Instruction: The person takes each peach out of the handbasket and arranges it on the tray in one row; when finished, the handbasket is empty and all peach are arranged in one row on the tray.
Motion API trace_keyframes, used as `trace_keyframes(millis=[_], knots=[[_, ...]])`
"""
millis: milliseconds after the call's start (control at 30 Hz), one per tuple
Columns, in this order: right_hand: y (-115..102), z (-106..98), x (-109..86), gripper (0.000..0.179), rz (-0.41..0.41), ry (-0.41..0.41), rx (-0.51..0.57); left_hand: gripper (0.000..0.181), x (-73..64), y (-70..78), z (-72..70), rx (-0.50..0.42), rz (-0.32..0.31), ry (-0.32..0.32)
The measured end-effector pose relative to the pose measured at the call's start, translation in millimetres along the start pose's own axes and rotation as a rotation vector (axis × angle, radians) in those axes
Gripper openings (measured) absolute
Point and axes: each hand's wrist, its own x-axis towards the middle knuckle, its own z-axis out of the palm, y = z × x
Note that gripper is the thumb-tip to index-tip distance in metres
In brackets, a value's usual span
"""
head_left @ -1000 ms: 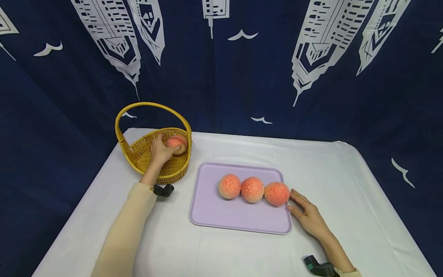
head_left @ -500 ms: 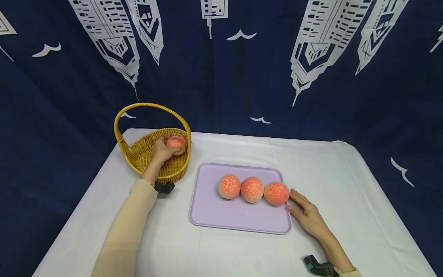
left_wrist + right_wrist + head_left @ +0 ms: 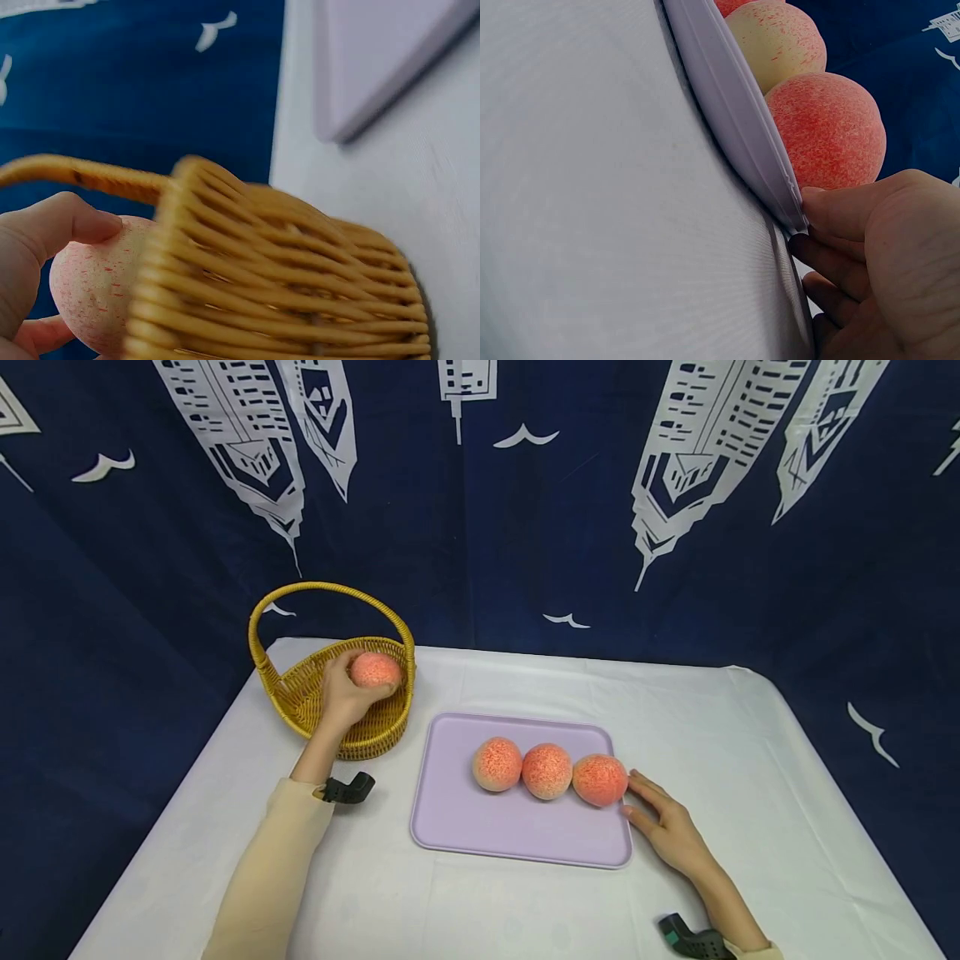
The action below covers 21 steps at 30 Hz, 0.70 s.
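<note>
My left hand (image 3: 343,693) grips a pinkish-red speckled peach (image 3: 376,670) inside the yellow wicker basket (image 3: 382,742). In the left wrist view, the thumb lies over that peach (image 3: 97,289), and the basket's woven wall (image 3: 285,277) hides part of it. A lilac tray (image 3: 517,839) bears three more peaches in a row: a left one (image 3: 497,764), a middle one (image 3: 547,771) and a right one (image 3: 600,779). At the tray's right edge rests my right hand (image 3: 675,832), its fingers apart and relaxed. Its thumb (image 3: 829,210) touches the rim beside the nearest peach (image 3: 829,131).
The basket's tall arched handle (image 3: 330,585) rises over the left hand. Under everything lies a white tablecloth (image 3: 480,910), and a dark blue printed curtain (image 3: 510,543) hangs behind the table. Each wrist wears a black camera, such as the left one (image 3: 349,787).
In the basket, my left hand has lifted the peach slightly and shifted it a little to the left. The right hand, the tray and its peaches stay in place.
</note>
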Motion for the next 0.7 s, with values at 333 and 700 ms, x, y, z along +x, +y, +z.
trace_keyframes(millis=[333, 700], knots=[[0, 0, -0.5, 0.044, -0.017, 0.004, 0.006, 0.076, -46.2, 30.0, -15.1, -0.056, 0.131, -0.042], [-2, 0, 0.3, 0.044, -0.021, 0.003, 0.021, 0.072, -75.7, 31.5, 12.9, -0.047, 0.228, -0.215]])
